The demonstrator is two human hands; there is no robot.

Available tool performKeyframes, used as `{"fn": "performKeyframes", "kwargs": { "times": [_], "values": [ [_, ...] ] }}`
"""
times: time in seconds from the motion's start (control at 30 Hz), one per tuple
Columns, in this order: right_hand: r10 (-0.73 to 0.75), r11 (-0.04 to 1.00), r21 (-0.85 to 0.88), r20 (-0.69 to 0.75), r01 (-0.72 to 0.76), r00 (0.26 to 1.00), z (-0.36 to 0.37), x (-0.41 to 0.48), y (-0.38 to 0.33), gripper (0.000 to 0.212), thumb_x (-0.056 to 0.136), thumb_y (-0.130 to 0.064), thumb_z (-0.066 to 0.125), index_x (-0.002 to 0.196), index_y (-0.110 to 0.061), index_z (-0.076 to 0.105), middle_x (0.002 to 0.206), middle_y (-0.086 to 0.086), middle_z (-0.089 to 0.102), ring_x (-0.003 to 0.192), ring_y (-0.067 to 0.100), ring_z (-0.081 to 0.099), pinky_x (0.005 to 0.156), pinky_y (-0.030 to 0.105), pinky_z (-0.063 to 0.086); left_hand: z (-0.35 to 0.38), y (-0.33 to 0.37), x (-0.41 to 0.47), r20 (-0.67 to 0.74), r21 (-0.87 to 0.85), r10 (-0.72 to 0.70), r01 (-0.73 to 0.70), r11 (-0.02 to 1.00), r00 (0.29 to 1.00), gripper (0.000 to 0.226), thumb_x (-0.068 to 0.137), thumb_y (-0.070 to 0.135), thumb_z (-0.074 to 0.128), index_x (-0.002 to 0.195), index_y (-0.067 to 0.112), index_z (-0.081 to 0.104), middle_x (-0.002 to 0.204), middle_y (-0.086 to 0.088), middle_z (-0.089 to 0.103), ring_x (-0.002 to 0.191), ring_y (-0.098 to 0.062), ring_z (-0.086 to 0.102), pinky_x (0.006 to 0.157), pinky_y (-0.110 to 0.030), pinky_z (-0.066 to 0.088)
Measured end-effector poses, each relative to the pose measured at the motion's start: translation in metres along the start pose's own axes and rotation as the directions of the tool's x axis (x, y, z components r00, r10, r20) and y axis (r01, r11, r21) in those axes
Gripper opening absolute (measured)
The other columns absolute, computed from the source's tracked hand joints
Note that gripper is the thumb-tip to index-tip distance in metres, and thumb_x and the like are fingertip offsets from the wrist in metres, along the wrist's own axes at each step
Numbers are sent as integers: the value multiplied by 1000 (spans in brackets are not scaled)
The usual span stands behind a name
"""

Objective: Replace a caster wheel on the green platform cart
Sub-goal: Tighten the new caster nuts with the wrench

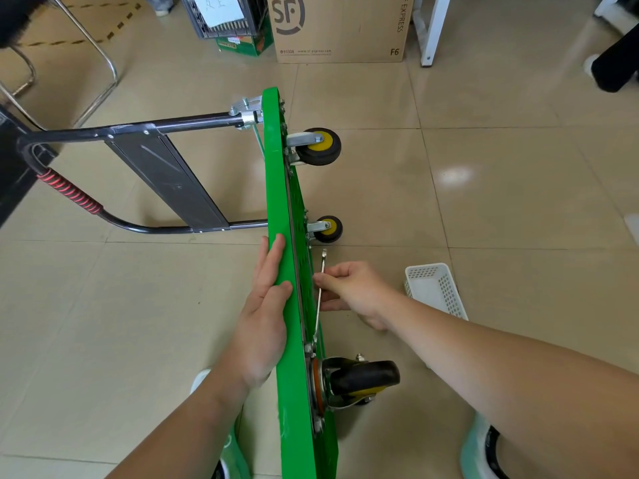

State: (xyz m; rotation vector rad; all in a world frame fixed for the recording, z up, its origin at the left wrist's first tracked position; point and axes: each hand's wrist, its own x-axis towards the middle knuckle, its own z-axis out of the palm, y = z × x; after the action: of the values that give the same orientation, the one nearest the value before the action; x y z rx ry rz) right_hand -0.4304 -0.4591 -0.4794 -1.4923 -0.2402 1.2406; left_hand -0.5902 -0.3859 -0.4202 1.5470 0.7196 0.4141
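Note:
The green platform cart (278,188) stands on its long edge on the tiled floor, underside facing right. Its black handle (145,133) lies flat to the left. My left hand (268,305) grips the cart's upper edge, fingers wrapped over it. My right hand (349,288) pinches a slim silver wrench (321,288) whose lower end reaches the bolts above the near caster wheel (359,380). That near caster is black with a yellow hub and a metal bracket. Two more casters, the far one (318,146) and the middle one (326,229), stick out to the right.
A white perforated plastic basket (435,288) sits on the floor right of my right hand. A cardboard box (340,27), a dark crate (224,15) and a white table leg (432,29) stand at the back. A chrome chair frame (100,57) is at the left.

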Motion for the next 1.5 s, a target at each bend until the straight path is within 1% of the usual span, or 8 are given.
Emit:
{"fn": "performKeyframes", "kwargs": {
  "times": [0.13, 0.43, 0.77, 0.97, 1.1, 1.27, 1.37, 1.5],
  "values": [
    [-26, 1000, 15, -47, 27, 999, -2, 3, 1, 23, 95, -14, 70, 108, 5, 68, 105, 28, 72, 82, 28, 72, 77, 41, 63, 1, 0, 2, 5, 3, 1, -1, 1000, 1000, 64, 92, 30, 37, 151, 54, 34, 160, 41, 10, 142, 23, 15, 121, -23, 18],
    [9, 997, 71, -9, -9, 1000, -2, 1, 6, 33, 96, -14, 68, 119, 8, 63, 114, 30, 69, 107, 42, 69, 92, 50, 59, 3, 4, -1, -23, -34, 9, -10, 999, 1000, 64, 90, 30, 36, 148, 56, 36, 152, 49, 15, 138, 26, 21, 106, -7, 28],
    [154, 986, 72, -53, -150, 987, -10, 12, 23, 30, 94, -15, 71, 113, 7, 65, 105, 26, 72, 93, 34, 75, 88, 44, 61, 3, 6, -1, -4, -5, 4, -4, 1000, 1000, 64, 90, 30, 35, 148, 57, 34, 158, 43, 11, 141, 25, 15, 113, -11, 20],
    [-140, 990, 3, -88, 141, 986, -15, -7, -19, 10, 94, -17, 72, 98, -8, 71, 91, 10, 75, 80, 21, 77, 72, 31, 62, 3, 9, -2, -7, 16, -11, 11, 1000, 1000, 65, 90, 30, 36, 152, 50, 33, 155, 44, 12, 141, 25, 14, 124, -23, 15],
    [-344, 931, -113, 54, 348, 937, -2, -41, -35, 10, 88, -16, 77, 97, -17, 75, 92, 9, 77, 87, 25, 76, 76, 42, 64, 5, 11, -2, -24, -2, -26, 26, 1000, 999, 66, 89, 30, 37, 152, 49, 36, 159, 38, 14, 141, 23, 17, 127, -33, 18],
    [-412, 889, -167, 112, 426, 904, 5, -66, -32, 12, 88, -13, 77, 92, -24, 75, 82, -7, 76, 79, 11, 73, 70, 28, 61, 7, 12, -3, -44, -28, -24, 23, 999, 999, 63, 88, 31, 38, 147, 54, 40, 160, 37, 16, 142, 20, 21, 126, -36, 21],
    [-420, 874, -217, 113, 435, 900, 6, -71, -29, 11, 85, -21, 79, 94, -26, 75, 87, -7, 77, 82, 13, 73, 76, 34, 63, 7, 12, -3, -47, -31, -13, 11, 999, 999, 61, 88, 31, 38, 141, 60, 42, 160, 38, 17, 141, 22, 21, 125, -30, 20],
    [-475, 836, -261, 98, 483, 875, 12, -76, -24, 13, 82, -26, 81, 92, -32, 74, 94, -5, 78, 88, 12, 73, 87, 37, 61, 8, 12, -4, -53, -27, 23, -24, 999, 998, 60, 89, 27, 38, 141, 57, 41, 162, 32, 17, 138, 27, 20, 110, -1, 22]
  ]
}}
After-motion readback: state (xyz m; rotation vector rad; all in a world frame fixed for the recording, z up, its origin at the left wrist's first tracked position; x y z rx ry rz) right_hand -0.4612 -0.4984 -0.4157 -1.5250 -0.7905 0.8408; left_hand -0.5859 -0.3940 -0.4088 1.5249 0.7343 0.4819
